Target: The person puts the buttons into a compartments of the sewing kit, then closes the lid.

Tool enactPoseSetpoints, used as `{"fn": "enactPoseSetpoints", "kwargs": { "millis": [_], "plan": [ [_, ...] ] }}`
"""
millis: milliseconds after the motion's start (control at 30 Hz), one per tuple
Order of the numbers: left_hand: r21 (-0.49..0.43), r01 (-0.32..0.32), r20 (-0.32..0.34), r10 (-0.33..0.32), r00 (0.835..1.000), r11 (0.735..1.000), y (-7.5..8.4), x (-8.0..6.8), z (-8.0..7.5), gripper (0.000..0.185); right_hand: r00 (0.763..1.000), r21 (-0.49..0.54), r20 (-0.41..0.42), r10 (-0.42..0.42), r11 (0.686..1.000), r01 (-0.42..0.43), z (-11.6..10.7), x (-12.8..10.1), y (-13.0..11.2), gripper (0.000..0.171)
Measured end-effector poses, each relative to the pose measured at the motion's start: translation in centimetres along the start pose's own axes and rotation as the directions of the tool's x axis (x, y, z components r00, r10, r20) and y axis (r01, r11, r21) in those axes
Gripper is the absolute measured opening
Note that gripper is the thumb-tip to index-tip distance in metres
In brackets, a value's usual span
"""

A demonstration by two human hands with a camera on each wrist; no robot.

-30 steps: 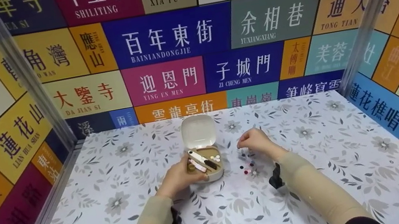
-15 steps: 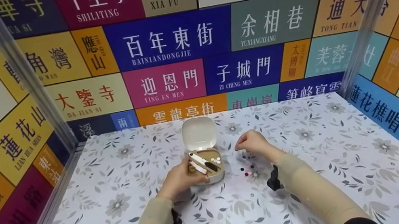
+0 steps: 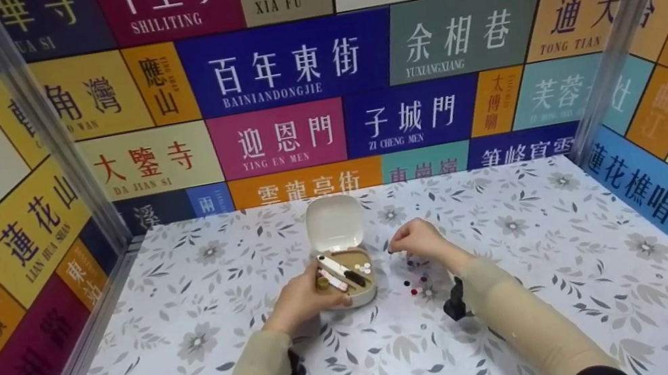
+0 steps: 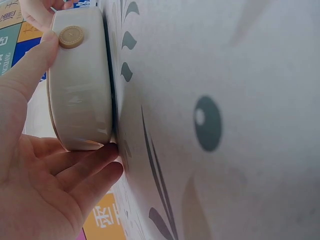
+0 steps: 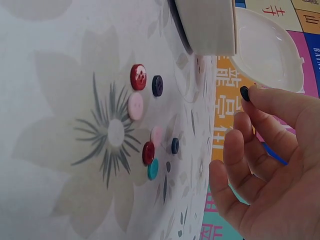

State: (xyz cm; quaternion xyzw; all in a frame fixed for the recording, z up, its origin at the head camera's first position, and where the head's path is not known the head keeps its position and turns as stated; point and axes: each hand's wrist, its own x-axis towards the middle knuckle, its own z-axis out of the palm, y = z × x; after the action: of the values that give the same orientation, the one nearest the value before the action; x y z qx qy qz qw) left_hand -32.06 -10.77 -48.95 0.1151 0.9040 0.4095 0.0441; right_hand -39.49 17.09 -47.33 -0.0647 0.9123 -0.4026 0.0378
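The right hand [image 5: 265, 165] pinches a small dark blue plastic button [image 5: 244, 93] at its fingertips, above the loose coloured buttons [image 5: 145, 120] scattered near the middle of the floral-covered table [image 3: 535, 317]. Such a button looks light, hard and slick, best pinched across its rim. The left hand [image 4: 35, 165] grips the cream oval plastic sewing box [image 4: 80, 80], its lid [image 3: 333, 223] open, just beside the scatter.

- Small items inside the open beige plastic box [image 3: 350, 279] are too tiny to identify
- Beside the box, the loose coloured buttons [image 3: 416, 282] blur together in the head view
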Motion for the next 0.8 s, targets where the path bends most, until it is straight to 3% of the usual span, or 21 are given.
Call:
{"fn": "enactPoseSetpoints", "kwargs": {
  "millis": [133,467,800],
  "plan": [
    [0.043,-0.022,-0.007,0.022,1.0,0.999,-0.1,0.1,0.0,0.112,1.0,-0.005,0.0,-0.005,1.0,0.005,0.2,0.0,-0.1,0.01],
    [-0.005,0.02,0.0,-0.02,1.0,1.0,0.0,0.2,-0.1,0.114,1.0,0.015,0.017,-0.002,1.0,0.002,0.5,0.3,-0.5,0.009],
    [-0.007,0.006,0.0,-0.006,1.0,1.0,0.0,0.1,0.0,0.113,0.999,0.023,0.033,-0.011,1.0,0.01,1.0,0.3,-1.0,0.011]
  ]
}}
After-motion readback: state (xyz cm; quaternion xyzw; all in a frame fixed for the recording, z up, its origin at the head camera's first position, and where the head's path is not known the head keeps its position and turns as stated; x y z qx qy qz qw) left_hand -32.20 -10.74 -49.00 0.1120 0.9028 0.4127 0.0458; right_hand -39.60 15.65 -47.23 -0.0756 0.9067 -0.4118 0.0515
